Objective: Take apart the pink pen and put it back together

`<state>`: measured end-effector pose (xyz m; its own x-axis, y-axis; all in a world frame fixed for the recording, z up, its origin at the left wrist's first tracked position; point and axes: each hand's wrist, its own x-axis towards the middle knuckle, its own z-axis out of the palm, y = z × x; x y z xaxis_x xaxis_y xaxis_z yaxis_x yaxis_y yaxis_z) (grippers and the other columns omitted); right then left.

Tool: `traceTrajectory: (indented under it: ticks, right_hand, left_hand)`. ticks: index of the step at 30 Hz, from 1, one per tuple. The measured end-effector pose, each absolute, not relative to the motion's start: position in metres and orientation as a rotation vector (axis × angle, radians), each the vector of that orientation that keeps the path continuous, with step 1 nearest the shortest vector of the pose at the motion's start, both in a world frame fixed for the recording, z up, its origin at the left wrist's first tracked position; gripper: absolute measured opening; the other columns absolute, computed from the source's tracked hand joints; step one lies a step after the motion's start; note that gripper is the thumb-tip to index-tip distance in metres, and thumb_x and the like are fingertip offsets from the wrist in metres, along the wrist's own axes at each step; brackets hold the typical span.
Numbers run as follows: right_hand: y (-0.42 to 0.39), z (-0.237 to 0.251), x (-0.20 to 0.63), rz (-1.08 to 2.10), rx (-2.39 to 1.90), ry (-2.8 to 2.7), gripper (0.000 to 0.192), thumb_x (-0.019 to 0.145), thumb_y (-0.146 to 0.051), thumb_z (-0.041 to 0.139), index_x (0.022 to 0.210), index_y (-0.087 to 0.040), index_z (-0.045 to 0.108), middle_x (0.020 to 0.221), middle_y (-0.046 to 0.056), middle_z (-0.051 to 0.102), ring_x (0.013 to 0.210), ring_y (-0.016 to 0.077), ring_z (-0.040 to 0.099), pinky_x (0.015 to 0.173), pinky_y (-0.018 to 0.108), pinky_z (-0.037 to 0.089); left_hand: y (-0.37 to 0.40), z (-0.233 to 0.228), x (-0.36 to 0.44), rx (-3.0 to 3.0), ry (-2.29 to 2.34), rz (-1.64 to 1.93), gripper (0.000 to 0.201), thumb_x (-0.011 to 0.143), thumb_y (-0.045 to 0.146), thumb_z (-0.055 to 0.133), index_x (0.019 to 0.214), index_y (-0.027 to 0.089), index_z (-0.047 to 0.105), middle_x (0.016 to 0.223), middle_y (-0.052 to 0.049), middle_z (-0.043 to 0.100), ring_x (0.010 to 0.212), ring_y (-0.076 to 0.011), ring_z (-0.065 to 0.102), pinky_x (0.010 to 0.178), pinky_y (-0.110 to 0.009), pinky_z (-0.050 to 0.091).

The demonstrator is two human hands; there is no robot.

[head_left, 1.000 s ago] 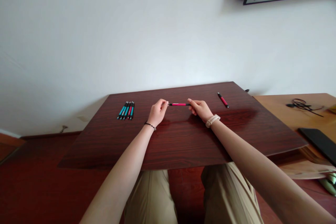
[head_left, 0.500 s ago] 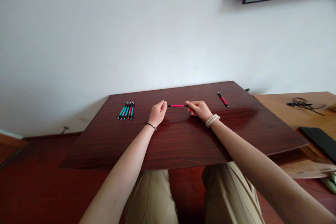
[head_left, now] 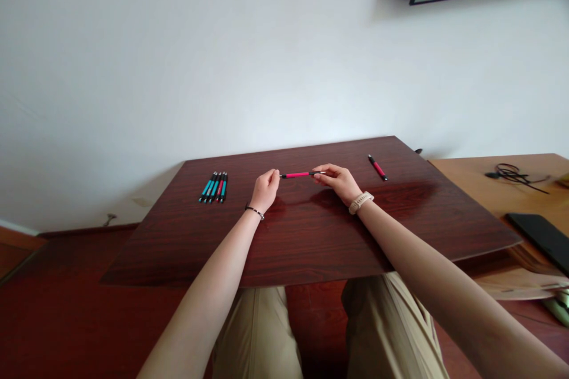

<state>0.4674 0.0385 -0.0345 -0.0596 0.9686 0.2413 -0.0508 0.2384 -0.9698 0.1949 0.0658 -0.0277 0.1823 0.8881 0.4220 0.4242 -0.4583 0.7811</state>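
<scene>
While pinching opposite ends to keep it level, we are holding the pink pen [head_left: 297, 175] between left hand [head_left: 265, 190] and right hand [head_left: 339, 182] above the board's [head_left: 311, 243] far edge.

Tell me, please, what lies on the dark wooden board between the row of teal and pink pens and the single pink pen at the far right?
In the head view, the two hands: left hand and right hand hold a pink pen by its ends.

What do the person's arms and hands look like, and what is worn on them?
Both arms are bare to the frame's edge, with no sleeves or gloves. The left hand has a thin dark bracelet at its wrist. The right hand has a pale, cream-coloured watch band at its wrist.
</scene>
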Motion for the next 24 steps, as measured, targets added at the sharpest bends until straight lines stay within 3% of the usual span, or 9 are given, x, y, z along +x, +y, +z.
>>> traceTrajectory:
  ticks: [8,13,24]
  right_hand:
    - [0.0427,-0.0399,0.4701,1.076,-1.014,-1.298,0.050,0.072,-0.056,0.093,0.106,-0.021,0.082,0.097,0.007,0.082,0.079,0.0193,0.072,0.074,0.032,0.057]
    - [0.0422,-0.0389,0.4698,1.080,-1.027,-1.302,0.050,0.072,-0.056,0.093,0.106,-0.021,0.082,0.099,0.008,0.082,0.079,0.0193,0.072,0.073,0.032,0.056]
    - [0.0432,-0.0396,0.4673,1.092,-1.005,-1.318,0.048,0.072,-0.053,0.094,0.105,-0.020,0.082,0.099,0.008,0.082,0.078,0.0189,0.071,0.073,0.032,0.057]
  left_hand:
    - [0.0621,-0.0265,0.1970,1.735,1.100,1.136,0.042,0.106,0.058,0.049,0.084,0.022,0.054,0.059,0.006,0.037,0.053,-0.0122,0.032,0.055,-0.028,0.026]
    - [0.0593,-0.0234,0.1966,1.790,1.131,1.130,0.036,0.103,0.055,0.054,0.087,0.023,0.053,0.061,0.006,0.041,0.055,-0.0125,0.036,0.057,-0.027,0.030]
    - [0.0609,-0.0203,0.1955,1.963,1.370,1.188,0.042,0.106,0.053,0.049,0.079,0.022,0.056,0.065,0.002,0.054,0.063,-0.0151,0.050,0.065,-0.027,0.035]
